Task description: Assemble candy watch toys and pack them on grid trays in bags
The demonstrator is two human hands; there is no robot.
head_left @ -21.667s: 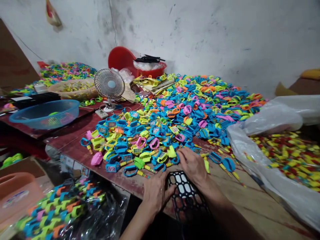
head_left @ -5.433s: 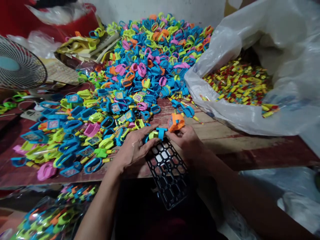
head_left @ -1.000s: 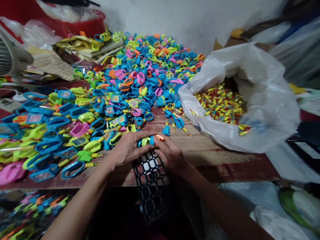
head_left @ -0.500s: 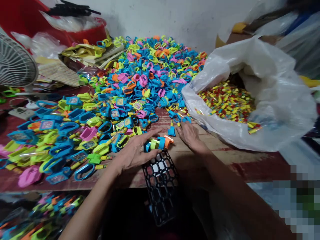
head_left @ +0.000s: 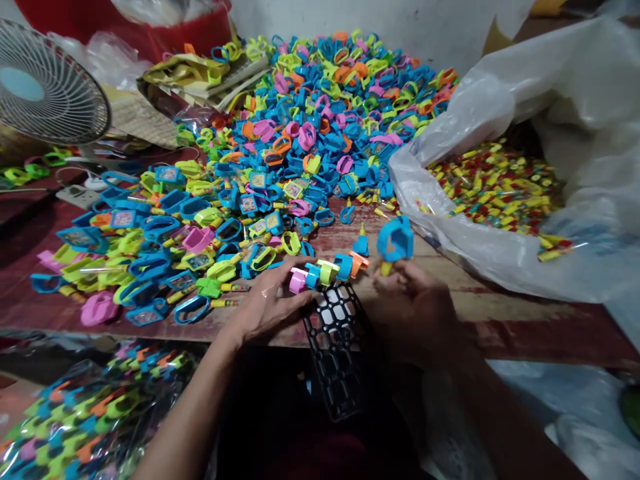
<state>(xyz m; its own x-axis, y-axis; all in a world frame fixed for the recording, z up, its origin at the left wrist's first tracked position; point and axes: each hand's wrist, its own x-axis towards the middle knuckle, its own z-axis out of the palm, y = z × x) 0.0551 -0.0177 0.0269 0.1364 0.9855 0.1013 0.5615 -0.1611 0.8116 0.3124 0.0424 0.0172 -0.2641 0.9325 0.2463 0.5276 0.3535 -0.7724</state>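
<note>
1. In the head view, we hold a blue wristband toy (head_left: pixel 406 233), with a yellow part below it, in our right hand (head_left: pixel 423 310), right of centre; the grip is closed on it, raised above the bench (head_left: pixel 505 293), fingers blurred.
2. Our left hand (head_left: pixel 265 303), near the middle of the frame, is closed at the upper left corner of a black lattice tray (head_left: pixel 333 327) — thumb in front, fingers partly hidden behind.
3. The tray slants from the bench's front edge toward the bottom of the frame. Along its top end we see a row of coloured pieces (head_left: pixel 327 272): pink, blue, yellow-green, blue, orange.
4. Just beyond the row, a small blue piece (head_left: pixel 361 245) with a yellow tip lies on the wood.
5. From centre left to the upper middle spreads a heap of toy wristbands (head_left: pixel 320 167); at right, a white plastic bag (head_left: pixel 525 250) gapes over small yellow-and-red parts (head_left: pixel 500 190).
6. A fan (head_left: pixel 65 93) stands upper left — bagged coloured pieces (head_left: pixel 65 427) lie lower left.
</note>
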